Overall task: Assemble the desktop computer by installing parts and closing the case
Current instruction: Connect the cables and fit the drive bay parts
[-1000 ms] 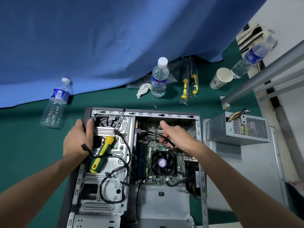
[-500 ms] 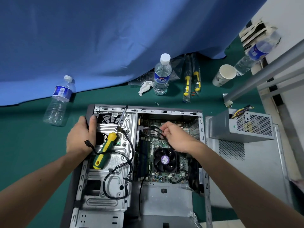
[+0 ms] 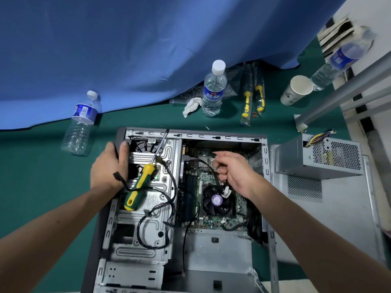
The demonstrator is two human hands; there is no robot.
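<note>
Head view: right hand (image 3: 234, 172) now lifted off the green motherboard (image 3: 211, 180), fingers curled, pinching a black flat cable (image 3: 213, 172) at twelve o'clock of the fan. Left hand (image 3: 110, 166) still gripping the open grey metal case (image 3: 264, 187) corner. Cable apparently being routed, unplugged yet.

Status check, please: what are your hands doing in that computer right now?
Left hand grips case edge. Right hand pinches black cable over motherboard. Screwdriver lies loose on drive cage; power supply outside.
</note>
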